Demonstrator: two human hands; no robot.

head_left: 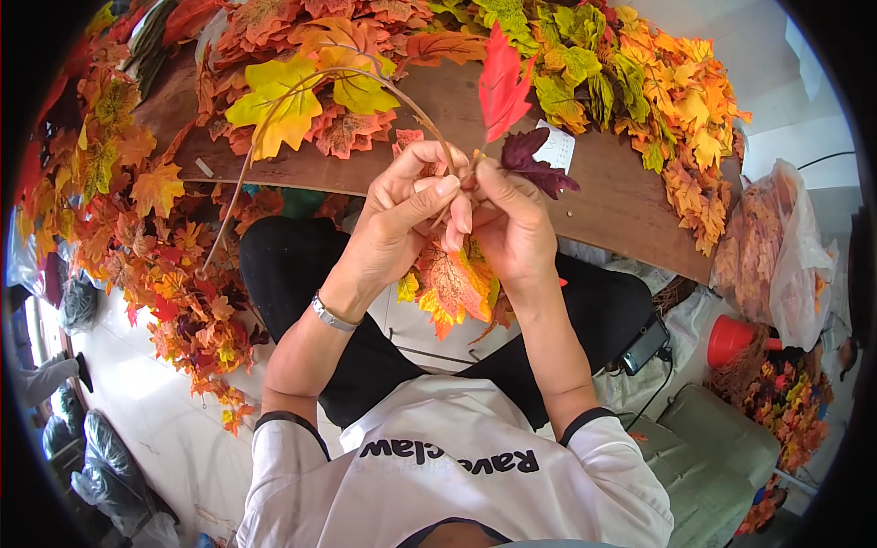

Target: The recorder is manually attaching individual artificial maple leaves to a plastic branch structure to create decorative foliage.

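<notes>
My left hand [388,219] is closed round a thin brown garland stem [413,105], which arches up over the table and droops to the left. On the arching stem sit a yellow artificial maple leaf [279,100] and some orange ones. Fingertips touching the left, my right hand [523,228] pinches at the same spot, where a red leaf [504,87] and a dark purple leaf [539,163] stick out. Fingers hide the exact joint. Below both hands hangs an orange-yellow leaf cluster [452,283].
A brown wooden table [630,196] spans the front, heaped with orange, green and yellow leaves [571,64]. More leaf garlands [187,301] spill down at left. To the right are a clear plastic bag [786,260], a red container [731,342], a phone [646,347] with a cable and a green-grey seat [708,447].
</notes>
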